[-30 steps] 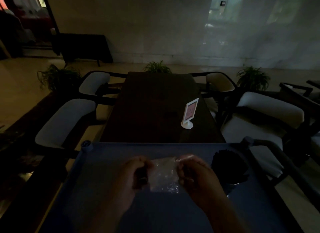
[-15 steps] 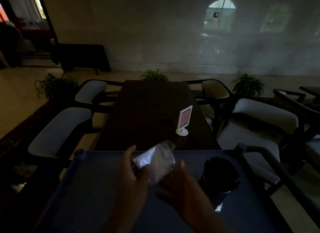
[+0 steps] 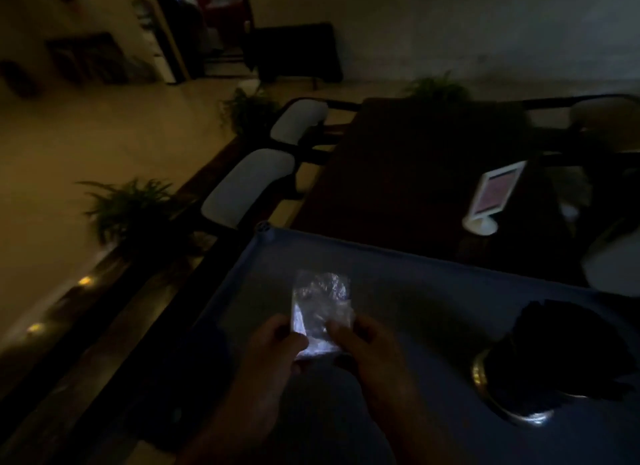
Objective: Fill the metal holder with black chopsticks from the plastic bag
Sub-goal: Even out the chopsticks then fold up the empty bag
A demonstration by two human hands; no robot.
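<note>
In dim light, a crumpled clear plastic bag [image 3: 320, 309] stands upright over the blue tray [image 3: 415, 277]. My left hand [image 3: 273, 354] pinches its lower left edge and my right hand [image 3: 370, 347] pinches its lower right edge. I cannot tell whether anything is inside the bag. To the right on the tray stands the metal holder [image 3: 498, 392], its shiny rim showing, packed with black chopsticks [image 3: 561, 343] that fan out at the top.
Beyond the tray lies a dark wooden table [image 3: 415, 174] with a white sign stand [image 3: 491, 194]. Pale cushioned chairs [image 3: 246, 187] line the table's left side. Potted ferns [image 3: 131, 208] sit on the floor at left.
The view has swung left and tilted. The bag went from leaning right to standing upright, now held at its bottom edge by both hands, lower over the tray.
</note>
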